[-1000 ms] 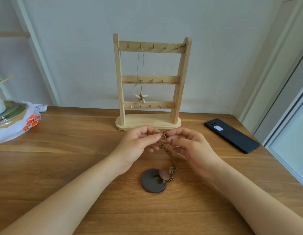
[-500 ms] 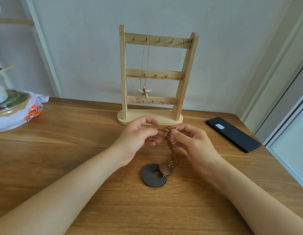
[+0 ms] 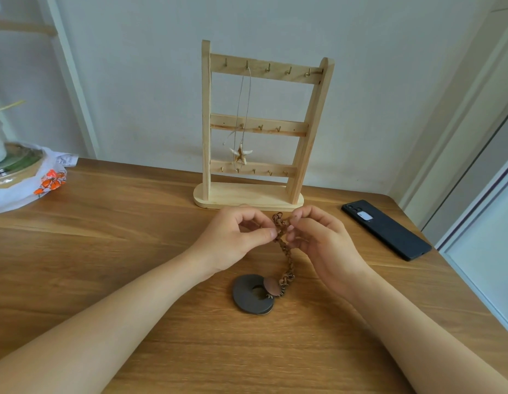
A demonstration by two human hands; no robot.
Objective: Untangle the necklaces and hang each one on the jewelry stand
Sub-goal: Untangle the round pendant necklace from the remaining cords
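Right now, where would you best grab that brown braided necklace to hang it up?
Probably its top loop, pinched from above: left hand and right hand hold that end of the braided necklace raised, while the dark disc pendant lies flat on the table.

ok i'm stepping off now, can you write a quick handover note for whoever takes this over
Left hand: pinches the top of the brown braided necklace.
Right hand: pinches the same top end from the other side.
Its dark disc pendant lies on the table, in front of the jewelry stand.
Done: starfish necklace hangs from a top-rail hook.
Left: finish untwisting the braided necklace, then hang it on a free hook.
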